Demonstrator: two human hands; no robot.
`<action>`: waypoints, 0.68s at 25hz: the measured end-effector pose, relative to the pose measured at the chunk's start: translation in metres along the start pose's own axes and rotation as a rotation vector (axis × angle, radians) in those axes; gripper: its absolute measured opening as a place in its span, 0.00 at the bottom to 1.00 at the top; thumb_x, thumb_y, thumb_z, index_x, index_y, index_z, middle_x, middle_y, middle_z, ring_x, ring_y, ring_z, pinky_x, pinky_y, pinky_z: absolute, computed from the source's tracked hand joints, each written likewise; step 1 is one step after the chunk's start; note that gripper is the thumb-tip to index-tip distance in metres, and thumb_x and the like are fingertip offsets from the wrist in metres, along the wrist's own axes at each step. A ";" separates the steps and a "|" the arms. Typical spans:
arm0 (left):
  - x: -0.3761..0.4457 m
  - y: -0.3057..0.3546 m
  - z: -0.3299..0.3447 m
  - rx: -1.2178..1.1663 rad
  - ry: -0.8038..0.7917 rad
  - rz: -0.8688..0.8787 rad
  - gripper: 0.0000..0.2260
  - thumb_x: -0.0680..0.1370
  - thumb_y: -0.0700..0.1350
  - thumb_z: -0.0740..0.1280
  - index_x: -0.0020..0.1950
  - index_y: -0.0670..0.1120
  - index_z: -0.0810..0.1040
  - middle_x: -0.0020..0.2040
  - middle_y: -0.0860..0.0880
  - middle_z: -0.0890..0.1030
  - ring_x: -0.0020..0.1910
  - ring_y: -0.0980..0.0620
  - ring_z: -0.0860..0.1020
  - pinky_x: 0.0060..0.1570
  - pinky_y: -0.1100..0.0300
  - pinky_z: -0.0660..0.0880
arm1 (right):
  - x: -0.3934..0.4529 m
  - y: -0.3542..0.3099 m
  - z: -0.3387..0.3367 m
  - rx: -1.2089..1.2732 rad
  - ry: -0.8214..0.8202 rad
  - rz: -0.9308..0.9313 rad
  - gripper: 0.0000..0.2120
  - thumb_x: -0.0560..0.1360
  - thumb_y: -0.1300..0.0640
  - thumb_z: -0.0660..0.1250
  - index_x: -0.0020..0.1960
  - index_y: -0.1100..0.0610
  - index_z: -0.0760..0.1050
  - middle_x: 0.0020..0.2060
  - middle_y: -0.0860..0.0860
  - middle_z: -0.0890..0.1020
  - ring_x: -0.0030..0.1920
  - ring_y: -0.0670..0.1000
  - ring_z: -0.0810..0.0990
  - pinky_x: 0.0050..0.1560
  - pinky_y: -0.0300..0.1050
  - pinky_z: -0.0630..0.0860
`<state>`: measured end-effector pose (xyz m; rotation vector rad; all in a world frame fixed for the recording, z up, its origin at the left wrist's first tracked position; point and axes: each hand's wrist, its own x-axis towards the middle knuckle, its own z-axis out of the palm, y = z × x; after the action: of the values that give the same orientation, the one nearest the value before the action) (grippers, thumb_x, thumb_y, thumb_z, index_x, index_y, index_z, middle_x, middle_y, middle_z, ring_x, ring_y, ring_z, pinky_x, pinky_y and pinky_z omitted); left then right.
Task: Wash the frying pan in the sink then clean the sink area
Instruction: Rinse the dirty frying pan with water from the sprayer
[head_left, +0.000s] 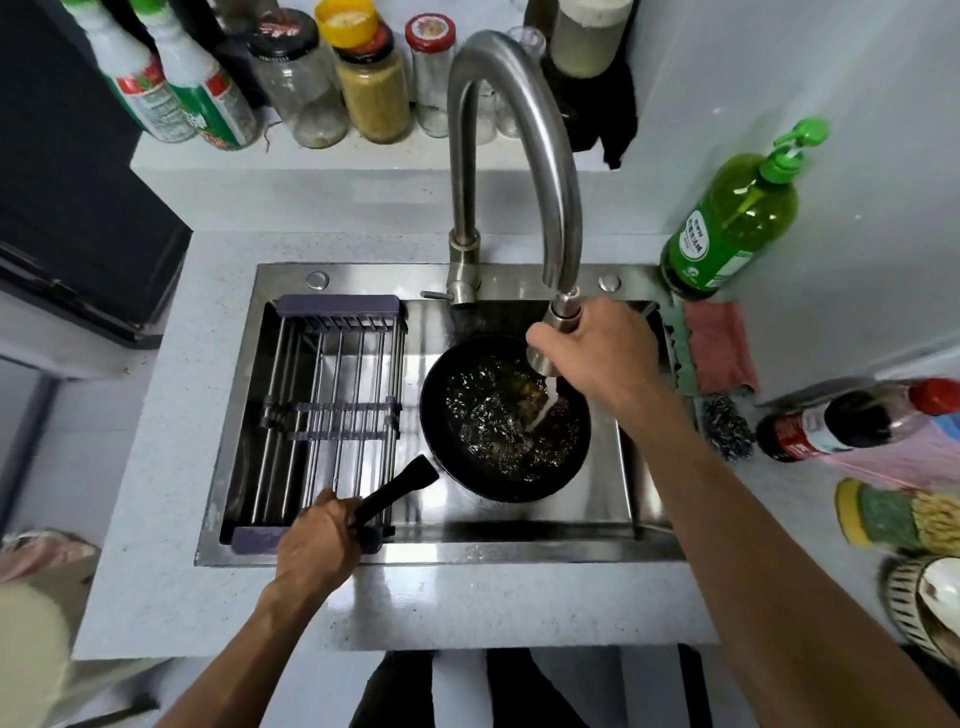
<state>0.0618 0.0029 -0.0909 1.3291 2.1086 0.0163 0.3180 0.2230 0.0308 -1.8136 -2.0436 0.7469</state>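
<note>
A black frying pan (467, 457) lies in the steel sink (447, 551), holding churning water. Its black handle (400, 488) points toward the lower left, and my left hand (319, 540) grips the end of it. My right hand (597, 353) holds the spray head of the tall curved faucet (519, 130) over the pan's right side. A stream of water (545, 405) runs from the head into the pan.
A purple-ended drying rack (332, 410) spans the sink's left half. On the right counter are a green soap pump bottle (732, 218), pink and green cloths (717, 353), a steel scourer (727, 428), a lying sauce bottle (852, 421) and sponges (893, 519). Jars and bottles (322, 83) line the back ledge.
</note>
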 end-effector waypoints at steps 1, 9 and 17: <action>0.000 0.002 -0.001 0.012 0.006 -0.001 0.09 0.75 0.51 0.71 0.55 0.56 0.82 0.41 0.57 0.70 0.38 0.53 0.75 0.42 0.55 0.76 | 0.004 -0.008 -0.003 0.037 -0.034 0.004 0.15 0.68 0.42 0.68 0.31 0.53 0.77 0.24 0.45 0.79 0.29 0.44 0.78 0.33 0.39 0.66; 0.002 -0.002 0.002 0.054 0.001 -0.009 0.12 0.74 0.53 0.71 0.56 0.54 0.80 0.43 0.54 0.71 0.40 0.52 0.74 0.45 0.52 0.78 | 0.004 -0.022 -0.012 0.080 -0.076 -0.037 0.18 0.67 0.43 0.70 0.32 0.58 0.77 0.29 0.51 0.82 0.31 0.51 0.81 0.37 0.48 0.79; 0.005 -0.017 -0.003 -0.022 -0.044 0.057 0.09 0.74 0.58 0.71 0.47 0.55 0.78 0.41 0.58 0.74 0.32 0.63 0.71 0.31 0.70 0.65 | 0.002 -0.032 -0.002 0.082 -0.058 0.081 0.16 0.66 0.40 0.68 0.37 0.53 0.81 0.31 0.45 0.84 0.35 0.44 0.82 0.45 0.49 0.81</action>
<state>0.0456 0.0000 -0.0968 1.3642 2.0277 0.0331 0.2922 0.2228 0.0504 -1.8587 -1.9540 0.9029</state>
